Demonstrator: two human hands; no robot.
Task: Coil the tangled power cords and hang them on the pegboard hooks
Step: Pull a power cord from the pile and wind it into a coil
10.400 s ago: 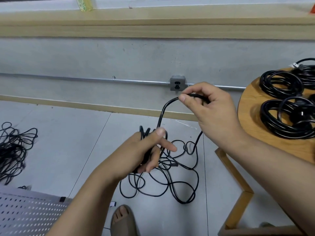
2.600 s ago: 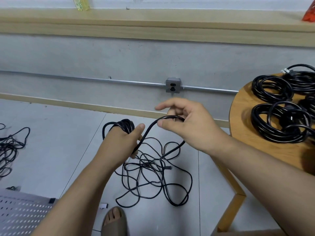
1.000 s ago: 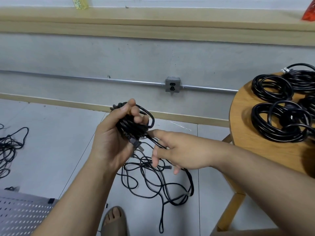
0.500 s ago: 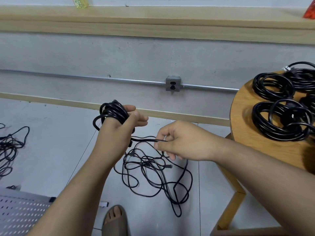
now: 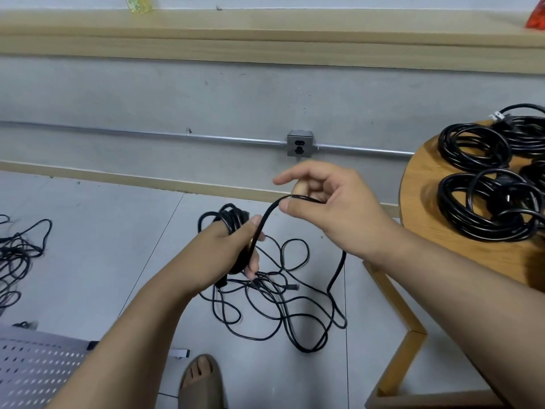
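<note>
- No words, numbers or signs can be read here.
- The yellow pack (image 5: 138, 2) up on the wooden ledge has green marks on it, but they are too blurry to read.
- The red bag (image 5: 536, 18) at the right end of the ledge is cut off by the edge, and no letters on it can be made out.

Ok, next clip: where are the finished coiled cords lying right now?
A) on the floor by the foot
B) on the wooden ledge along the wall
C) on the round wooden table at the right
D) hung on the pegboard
C: the coiled cords lie in black bundles on the round wooden table at the right, and the visible part of the pegboard at the lower left has none hanging on it.
</note>
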